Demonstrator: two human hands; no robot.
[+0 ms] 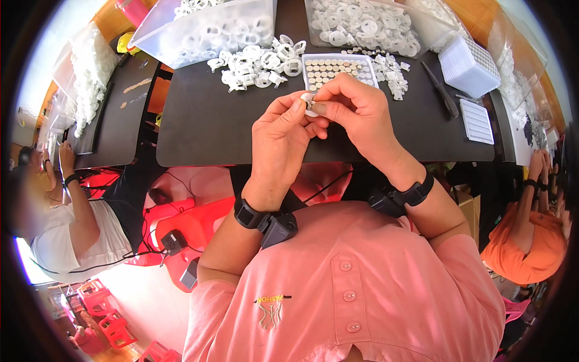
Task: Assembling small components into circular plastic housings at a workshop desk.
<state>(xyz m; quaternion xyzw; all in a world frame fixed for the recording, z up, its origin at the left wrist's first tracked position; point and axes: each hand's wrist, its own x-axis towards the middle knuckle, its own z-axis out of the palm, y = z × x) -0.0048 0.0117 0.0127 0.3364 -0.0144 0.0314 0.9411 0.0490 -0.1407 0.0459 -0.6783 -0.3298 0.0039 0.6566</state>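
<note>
Over the table's near edge, both my hands meet around a small white plastic part (pixel 306 97). My left hand (pixel 278 136) pinches it between thumb and fingertips. From the other side, my right hand (pixel 360 116) closes thumb and forefinger at the same part. A dark metallic bit shows between the fingertips, too small to name. Just beyond my hands stands a white tray (pixel 305 65) holding rows of small round silvery discs (pixel 329 69). To its left lies a pile of white ring-shaped plastic parts (pixel 256 65); to its right are small white clip-like pieces (pixel 393 73).
Two clear bins (pixel 199 45) (pixel 362 30) of white parts stand at the back. On the right are stacked white trays (pixel 469 65), a single tray (pixel 476 120) and a dark tweezer-like tool (pixel 440 90). People sit left (pixel 84 229) and right (pixel 528 241).
</note>
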